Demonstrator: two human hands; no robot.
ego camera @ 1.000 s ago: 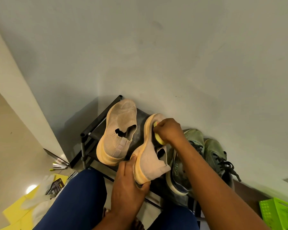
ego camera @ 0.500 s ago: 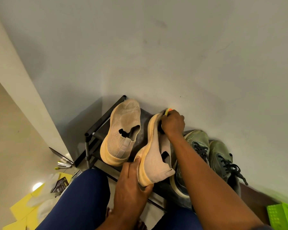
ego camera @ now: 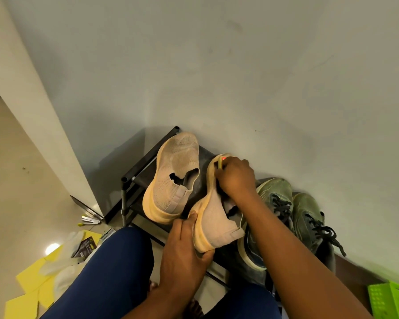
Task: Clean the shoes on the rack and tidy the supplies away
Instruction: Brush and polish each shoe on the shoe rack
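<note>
1. Where yellow sheets (ego camera: 30, 280) litter the floor, a black metal rack (ego camera: 134, 173) carries a knit beige shoe (ego camera: 174, 176).
2. Left hand (ego camera: 184, 252) grips the tilted shoe's (ego camera: 213, 223) heel.
3. Right hand (ego camera: 234, 176) pinches a yellow sponge (ego camera: 221, 162) against its toe, beside laced green sneakers (ego camera: 293, 217).

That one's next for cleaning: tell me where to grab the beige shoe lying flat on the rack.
Grip the beige shoe at its heel, coming from the near side: the heel faces the person, overhangs the rack edge, and the thick sole gives a firm hold.

Green basket (ego camera: 392, 300) (cut off at frame corner)
</note>
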